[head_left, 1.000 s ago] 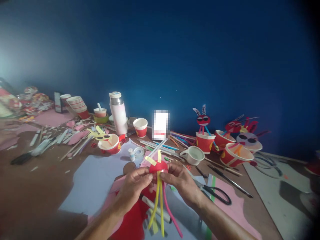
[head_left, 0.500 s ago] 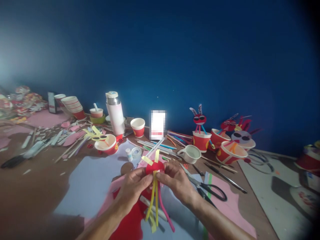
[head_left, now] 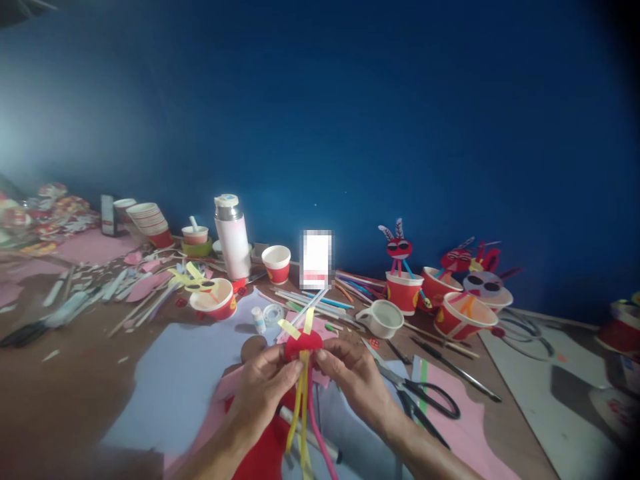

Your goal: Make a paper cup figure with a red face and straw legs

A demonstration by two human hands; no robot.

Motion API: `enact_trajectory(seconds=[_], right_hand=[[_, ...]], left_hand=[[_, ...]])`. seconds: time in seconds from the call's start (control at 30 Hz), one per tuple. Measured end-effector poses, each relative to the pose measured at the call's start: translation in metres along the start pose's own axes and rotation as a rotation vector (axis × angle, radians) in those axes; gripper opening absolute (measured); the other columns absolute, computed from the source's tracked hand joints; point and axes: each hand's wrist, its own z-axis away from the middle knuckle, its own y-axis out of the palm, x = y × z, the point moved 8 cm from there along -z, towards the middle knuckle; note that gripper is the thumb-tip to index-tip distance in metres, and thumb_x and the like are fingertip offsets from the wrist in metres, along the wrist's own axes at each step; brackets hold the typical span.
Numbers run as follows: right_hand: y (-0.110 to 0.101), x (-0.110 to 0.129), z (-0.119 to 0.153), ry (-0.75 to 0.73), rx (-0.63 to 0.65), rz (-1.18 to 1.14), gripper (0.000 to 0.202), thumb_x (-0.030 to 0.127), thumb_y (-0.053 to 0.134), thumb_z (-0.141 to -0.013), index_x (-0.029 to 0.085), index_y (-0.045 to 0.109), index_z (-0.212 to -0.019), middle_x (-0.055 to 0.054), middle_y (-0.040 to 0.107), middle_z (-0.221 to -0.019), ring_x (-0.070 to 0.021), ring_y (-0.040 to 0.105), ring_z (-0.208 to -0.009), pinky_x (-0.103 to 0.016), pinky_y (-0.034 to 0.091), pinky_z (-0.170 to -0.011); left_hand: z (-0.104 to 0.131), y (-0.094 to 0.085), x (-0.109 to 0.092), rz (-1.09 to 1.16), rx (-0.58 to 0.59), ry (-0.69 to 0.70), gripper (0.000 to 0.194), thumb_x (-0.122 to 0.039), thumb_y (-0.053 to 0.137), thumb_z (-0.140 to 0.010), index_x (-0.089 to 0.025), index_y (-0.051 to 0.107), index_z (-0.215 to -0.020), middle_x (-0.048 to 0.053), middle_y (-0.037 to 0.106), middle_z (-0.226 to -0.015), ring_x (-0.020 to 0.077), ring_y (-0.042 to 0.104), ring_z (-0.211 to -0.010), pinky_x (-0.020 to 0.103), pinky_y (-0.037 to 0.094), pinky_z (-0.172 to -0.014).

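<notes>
Red disc figure: the red disc figure [head_left: 304, 341] is held up in front of the body, above the sheets laid on the surface [head_left: 65, 413]; it is gripped by both hands at once.
Left hand: by the left hand [head_left: 264, 383] the disc's left edge is pinched, with the thumb brought to where the stems begin.
Right hand: by the right hand [head_left: 354, 375] the right edge is pinched between thumb and fingers; how the hidden fingers are placed behind the disc cannot be told.
Weight and stiffness: a very light, thin piece is to be expected, with the disc easily creased and the stems readily bent; little slipperiness is suggested.
Hold: the disc is judged best taken by its side edges or at the stem roots; the upper strips would probably be torn or loosened if pulled.
Disc: a plain red rounded face is shown, and no eyes can be made out on it.
Strips: two pale yellow strips [head_left: 289, 329] are set at the top, splayed apart like antennae.
Stems: two yellow stems [head_left: 304, 413] and one magenta stem [head_left: 312, 413] are left hanging below, slightly curved.
</notes>
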Motion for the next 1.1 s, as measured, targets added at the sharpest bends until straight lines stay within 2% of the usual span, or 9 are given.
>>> enact_trajectory(seconds=[0.1, 0.27, 0.4, 0.53, 0.7, 0.83, 0.93, 1.1], right_hand=[[-0.005, 0.006, 0.000, -0.018, -0.073, 0.100, 0.024, 0.031, 0.057, -0.082, 0.017, 0.060, -0.063, 0.001, 0.055, -0.060, -0.0127, 0.049, -0.061, -0.023, 0.041, -0.058], [-0.005, 0.012, 0.002, -0.019, -0.110, 0.135, 0.022, 0.028, 0.055, -0.080, 0.017, 0.057, -0.061, 0.001, 0.054, -0.059, -0.0126, 0.047, -0.060, -0.022, 0.039, -0.056], [-0.003, 0.005, 0.003, -0.007, -0.085, 0.101, 0.026, 0.033, 0.054, -0.084, 0.016, 0.059, -0.066, 0.001, 0.053, -0.060, -0.0122, 0.046, -0.060, -0.023, 0.038, -0.057], [-0.003, 0.002, 0.004, -0.051, -0.078, -0.003, 0.040, 0.043, 0.044, -0.092, 0.016, 0.056, -0.064, 0.000, 0.052, -0.062, -0.0122, 0.046, -0.060, -0.024, 0.037, -0.057], [-0.001, -0.003, 0.002, 0.003, -0.060, -0.010, 0.028, 0.039, 0.055, -0.086, 0.016, 0.062, -0.072, 0.000, 0.056, -0.064, -0.0117, 0.047, -0.059, -0.023, 0.038, -0.057], [-0.002, -0.005, 0.001, 0.008, -0.092, 0.015, 0.028, 0.035, 0.058, -0.083, 0.016, 0.057, -0.063, 0.002, 0.051, -0.059, -0.0111, 0.044, -0.058, -0.023, 0.036, -0.057], [0.000, -0.007, 0.001, 0.017, -0.077, -0.010, 0.030, 0.039, 0.058, -0.084, 0.016, 0.057, -0.064, 0.002, 0.050, -0.059, -0.0109, 0.043, -0.057, -0.023, 0.037, -0.056], [0.000, -0.008, 0.002, 0.019, -0.045, -0.078, 0.044, 0.051, 0.048, -0.089, 0.017, 0.055, -0.062, 0.001, 0.051, -0.060, -0.0119, 0.045, -0.059, -0.024, 0.039, -0.058]], left_hand=[[0.001, -0.002, 0.006, -0.029, -0.010, -0.017, 0.021, -0.034, 0.072, -0.073, -0.020, 0.075, -0.087, -0.001, 0.066, -0.066, 0.0130, 0.057, -0.063, 0.024, 0.049, -0.071], [0.004, -0.002, 0.009, -0.096, -0.052, -0.034, 0.021, -0.034, 0.069, -0.073, -0.020, 0.075, -0.088, -0.001, 0.065, -0.066, 0.0140, 0.058, -0.065, 0.020, 0.047, -0.062], [0.006, -0.003, 0.001, -0.128, -0.109, -0.038, 0.020, -0.034, 0.071, -0.070, -0.020, 0.075, -0.083, 0.002, 0.072, -0.071, 0.0172, 0.063, -0.069, 0.023, 0.049, -0.067], [0.006, -0.006, -0.003, -0.145, -0.132, -0.032, 0.022, -0.034, 0.071, -0.069, -0.019, 0.074, -0.084, 0.003, 0.073, -0.073, 0.0194, 0.065, -0.075, 0.024, 0.050, -0.069], [0.003, -0.008, 0.002, -0.127, -0.112, 0.014, 0.018, -0.032, 0.069, -0.073, -0.019, 0.074, -0.084, 0.002, 0.072, -0.073, 0.0176, 0.064, -0.073, 0.024, 0.049, -0.069], [0.002, -0.008, 0.011, -0.071, -0.084, 0.021, 0.016, -0.030, 0.068, -0.075, -0.021, 0.075, -0.087, 0.001, 0.071, -0.072, 0.0160, 0.063, -0.072, 0.024, 0.049, -0.071], [0.002, -0.007, 0.012, -0.051, -0.071, 0.021, 0.017, -0.030, 0.068, -0.076, -0.021, 0.075, -0.089, 0.000, 0.071, -0.072, 0.0154, 0.062, -0.072, 0.024, 0.048, -0.073], [0.002, -0.006, 0.000, -0.071, -0.066, 0.053, 0.017, -0.030, 0.067, -0.077, -0.022, 0.075, -0.090, 0.000, 0.071, -0.081, 0.0160, 0.062, -0.078, 0.023, 0.048, -0.074]])
